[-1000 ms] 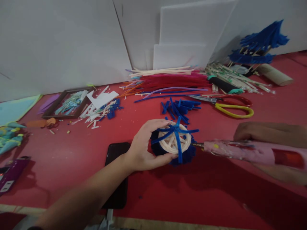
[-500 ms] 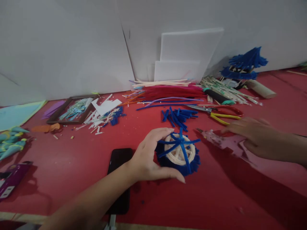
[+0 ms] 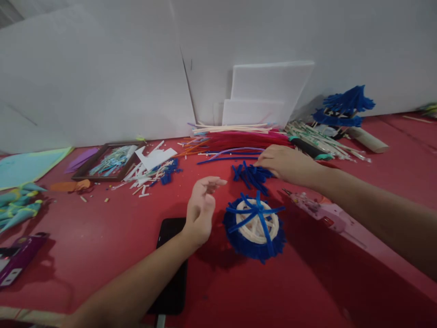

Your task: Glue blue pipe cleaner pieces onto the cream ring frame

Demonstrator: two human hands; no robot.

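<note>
A round piece of white rings and spokes with a shaggy blue pipe-cleaner rim (image 3: 254,250) rests on the red table, short blue strips fanning across its top. My left hand (image 3: 200,212) hovers just left of it, empty, fingers loosely bent and apart from the thumb. Farther back, my right hand (image 3: 288,165) reaches into a small pile of cut blue pipe cleaners (image 3: 251,176), its fingertips pinched together among the pieces. Exactly which piece they grip is partly hidden. A pink glue gun (image 3: 332,217) lies under my right forearm, nozzle toward the round piece.
A black phone (image 3: 170,282) lies beneath my left forearm. Along the wall are bundled red pipe cleaners (image 3: 239,139), a black-and-green tool handle (image 3: 307,146) and a finished-looking blue-roofed model (image 3: 344,109). A brown frame (image 3: 102,175) and white scraps (image 3: 155,158) lie left.
My left hand has let go of the round piece and drawn back left. My right hand has moved from the glue gun, now lying on the table, to the blue pile.
</note>
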